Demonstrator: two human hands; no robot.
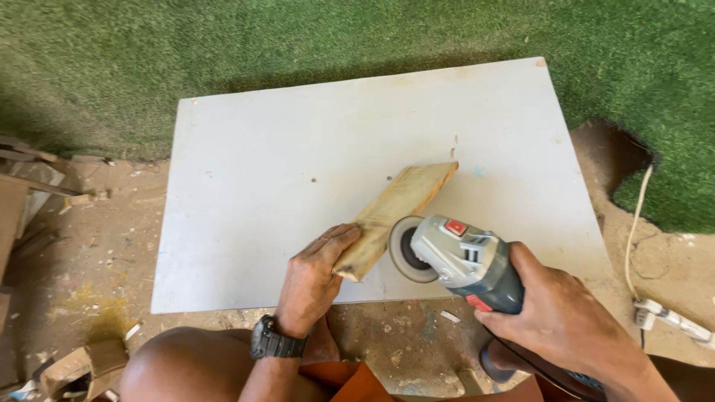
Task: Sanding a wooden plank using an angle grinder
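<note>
A short plank of pale wood [398, 208] lies slanted on a white board [246, 186], its near end lifted. My left hand [316, 275], with a black watch on the wrist, grips that near end. My right hand [555, 313] holds a grey and blue angle grinder [469, 260] with a red switch. Its round sanding disc [406, 249] stands on edge against the plank's right side, close to my left fingers.
The white board lies on a dirt floor beside green artificial turf [149, 59]. Wood scraps [30, 186] are stacked at the left, and more offcuts [82, 368] lie at the lower left. A white power cord and plug strip [663, 313] lie at the right. My bare knee [186, 365] is below.
</note>
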